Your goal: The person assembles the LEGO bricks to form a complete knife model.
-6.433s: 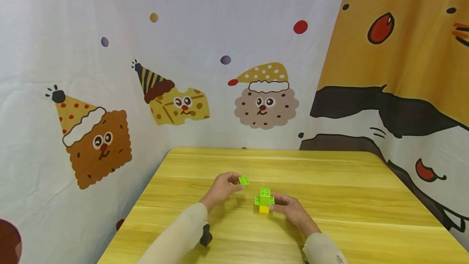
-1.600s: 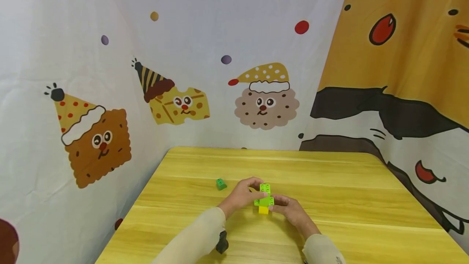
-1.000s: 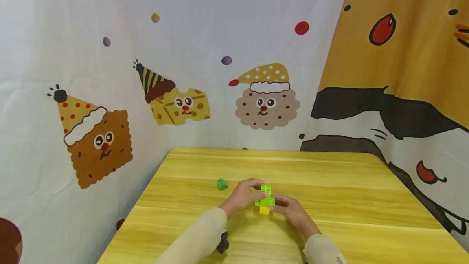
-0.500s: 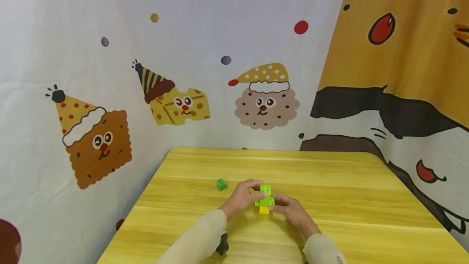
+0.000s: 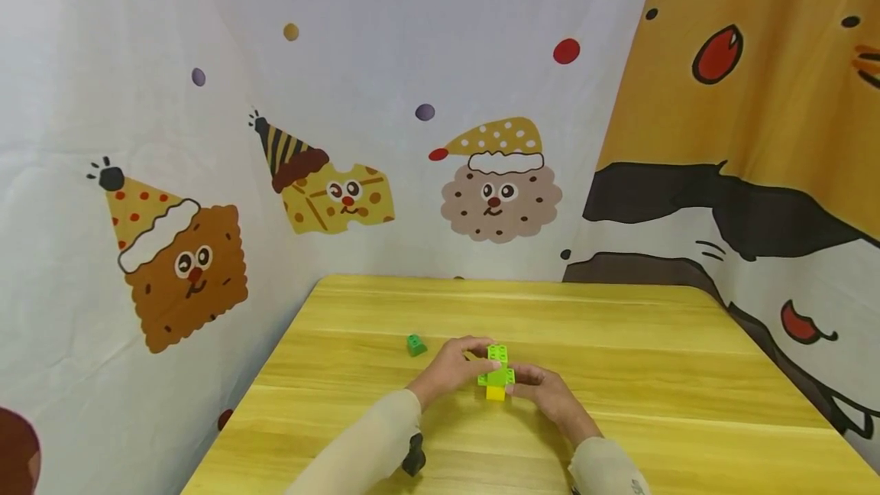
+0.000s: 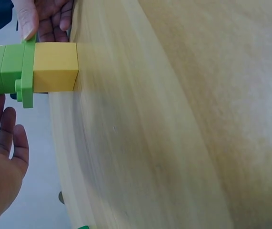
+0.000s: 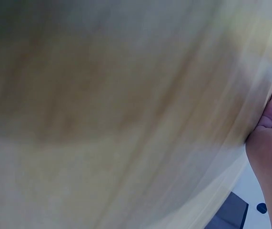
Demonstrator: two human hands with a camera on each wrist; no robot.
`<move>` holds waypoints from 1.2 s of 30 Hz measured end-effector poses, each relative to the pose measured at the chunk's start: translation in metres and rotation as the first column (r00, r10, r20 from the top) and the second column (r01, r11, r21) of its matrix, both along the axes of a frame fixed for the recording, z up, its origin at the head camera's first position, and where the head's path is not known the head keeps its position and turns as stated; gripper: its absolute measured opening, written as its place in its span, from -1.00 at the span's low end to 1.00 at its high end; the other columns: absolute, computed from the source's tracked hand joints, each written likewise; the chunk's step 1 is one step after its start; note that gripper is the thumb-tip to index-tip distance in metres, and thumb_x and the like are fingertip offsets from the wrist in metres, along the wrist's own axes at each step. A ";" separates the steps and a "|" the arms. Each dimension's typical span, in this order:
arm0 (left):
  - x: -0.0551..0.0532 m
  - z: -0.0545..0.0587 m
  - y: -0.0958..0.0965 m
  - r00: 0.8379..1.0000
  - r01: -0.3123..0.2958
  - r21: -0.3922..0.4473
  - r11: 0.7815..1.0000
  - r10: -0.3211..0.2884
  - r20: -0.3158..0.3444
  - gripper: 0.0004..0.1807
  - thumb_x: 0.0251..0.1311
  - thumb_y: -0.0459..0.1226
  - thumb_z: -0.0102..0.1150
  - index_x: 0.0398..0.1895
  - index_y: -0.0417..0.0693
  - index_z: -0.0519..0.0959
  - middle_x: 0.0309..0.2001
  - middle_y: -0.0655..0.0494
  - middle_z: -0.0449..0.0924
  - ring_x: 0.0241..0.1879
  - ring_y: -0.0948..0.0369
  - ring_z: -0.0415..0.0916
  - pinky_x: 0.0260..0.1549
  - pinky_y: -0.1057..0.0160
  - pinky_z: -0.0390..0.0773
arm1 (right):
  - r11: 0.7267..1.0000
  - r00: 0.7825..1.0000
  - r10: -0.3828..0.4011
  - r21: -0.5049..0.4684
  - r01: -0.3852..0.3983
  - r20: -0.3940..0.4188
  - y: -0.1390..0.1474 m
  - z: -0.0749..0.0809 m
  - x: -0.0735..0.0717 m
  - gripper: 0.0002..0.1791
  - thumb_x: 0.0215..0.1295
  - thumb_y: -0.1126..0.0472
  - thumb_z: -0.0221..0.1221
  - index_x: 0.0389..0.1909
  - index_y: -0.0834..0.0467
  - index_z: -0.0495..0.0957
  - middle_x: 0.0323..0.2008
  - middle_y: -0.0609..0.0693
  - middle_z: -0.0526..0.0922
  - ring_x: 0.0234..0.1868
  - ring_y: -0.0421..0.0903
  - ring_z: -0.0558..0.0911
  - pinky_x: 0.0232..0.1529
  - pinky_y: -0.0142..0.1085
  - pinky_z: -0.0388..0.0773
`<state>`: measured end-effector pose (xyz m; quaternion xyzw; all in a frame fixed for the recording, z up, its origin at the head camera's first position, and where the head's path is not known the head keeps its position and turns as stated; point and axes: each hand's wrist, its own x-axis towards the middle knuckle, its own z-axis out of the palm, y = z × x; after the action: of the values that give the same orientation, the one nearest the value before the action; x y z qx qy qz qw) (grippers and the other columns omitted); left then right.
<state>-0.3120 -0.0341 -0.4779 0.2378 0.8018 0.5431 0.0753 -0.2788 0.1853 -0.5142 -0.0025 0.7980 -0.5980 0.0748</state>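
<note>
A small tower of building blocks stands on the table: a yellow block [image 5: 495, 393] at the bottom, a wide light green plate [image 5: 509, 379] over it, and light green bricks [image 5: 498, 355] on top. My left hand [image 5: 448, 367] holds the upper bricks, thumb on the near side and fingers behind. From the right, my right hand [image 5: 552, 396] pinches the plate's end. In the left wrist view the yellow block [image 6: 55, 67] lies sideways beside the green bricks [image 6: 2, 71]. Only my right hand [image 7: 269, 148] and a yellow sliver show in the right wrist view.
A dark green sloped brick [image 5: 415, 345] lies on the table left of the tower, beyond my left hand. The wooden table [image 5: 619, 342] runs back to a printed cloth [image 5: 385, 59] with cartoon figures. A black device [image 5: 414, 455] sits at my left wrist.
Earlier my left hand held a light green brick left of the tower; that brick now sits on top. The dark green brick has come into view. Over the last second both hands barely move.
</note>
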 end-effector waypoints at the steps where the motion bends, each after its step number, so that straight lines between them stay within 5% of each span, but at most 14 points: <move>1: 0.000 0.000 -0.001 1.000 0.007 0.003 1.000 -0.007 0.002 -0.58 0.28 0.03 0.28 0.18 0.22 0.61 -0.12 0.28 0.58 -0.02 0.09 0.45 -0.10 0.17 0.49 | 1.000 1.000 -0.004 0.003 0.004 0.002 0.000 0.000 0.000 -0.45 0.15 0.05 0.43 0.15 0.17 0.60 0.09 0.09 0.63 0.14 0.08 0.55 0.18 0.12 0.38; 10: 0.000 -0.001 -0.003 1.000 0.004 0.022 1.000 -0.004 0.018 -0.50 0.28 0.01 0.29 0.22 0.03 0.56 -0.09 0.23 0.56 0.00 0.06 0.45 -0.12 0.18 0.51 | 1.000 1.000 -0.007 0.017 0.007 -0.012 -0.001 -0.001 -0.001 -0.47 0.15 0.08 0.43 0.11 0.20 0.62 0.04 0.08 0.65 0.11 0.07 0.56 0.16 0.10 0.40; 17: 0.001 0.000 -0.003 1.000 -0.012 0.018 1.000 0.012 0.016 -0.65 0.27 0.01 0.30 0.07 0.18 0.62 -0.09 0.26 0.56 -0.02 0.08 0.46 -0.12 0.16 0.50 | 1.000 1.000 -0.002 0.010 0.002 -0.005 -0.001 -0.001 0.000 -0.46 0.14 0.07 0.44 0.13 0.20 0.61 0.06 0.09 0.65 0.13 0.09 0.55 0.18 0.12 0.38; 36: 0.002 0.000 -0.003 0.999 -0.040 -0.030 0.999 0.040 -0.018 -0.52 0.26 0.04 0.30 0.19 0.10 0.58 -0.08 0.24 0.57 -0.02 0.15 0.46 -0.07 0.13 0.50 | 1.000 1.000 0.021 0.009 -0.021 -0.017 -0.001 0.000 -0.001 -0.48 0.18 0.09 0.41 0.13 0.22 0.60 0.06 0.10 0.65 0.15 0.11 0.54 0.19 0.15 0.35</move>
<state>-0.3099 -0.0374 -0.4774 0.2253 0.8151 0.5302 0.0610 -0.2794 0.1847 -0.5142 -0.0157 0.8013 -0.5934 0.0744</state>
